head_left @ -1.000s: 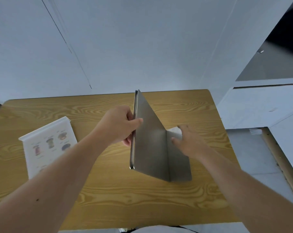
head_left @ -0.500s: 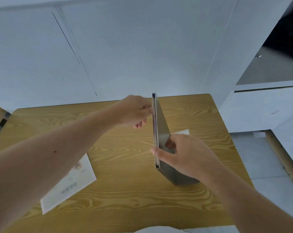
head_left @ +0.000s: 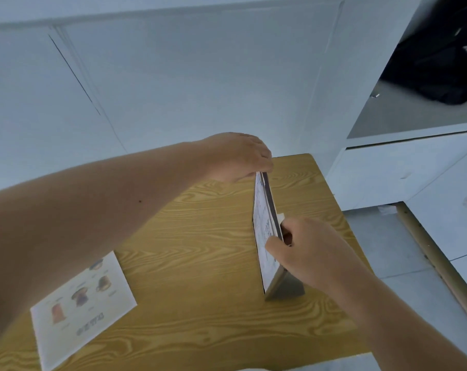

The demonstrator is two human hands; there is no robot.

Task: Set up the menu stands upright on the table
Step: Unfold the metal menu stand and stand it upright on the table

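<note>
A menu stand (head_left: 264, 226) with a printed face and a grey metal back stands upright, seen edge-on, on the right part of the wooden table (head_left: 200, 263). Its grey foot (head_left: 288, 287) rests on the tabletop. My left hand (head_left: 240, 156) pinches the stand's top corner from above. My right hand (head_left: 310, 250) grips its near edge lower down, thumb on the printed side. A second menu card (head_left: 85, 306) with pictures of food lies flat near the table's front left.
A white wall (head_left: 200, 89) runs behind the table. White cabinets (head_left: 401, 178) stand close to the table's right edge, with a dark bag (head_left: 441, 62) on a shelf above. A wooden strip (head_left: 436, 261) lies on the tiled floor at right.
The stand has turned so its printed face shows and it sits further right. My left hand moved up to its top corner. My right hand took hold of its near edge.
</note>
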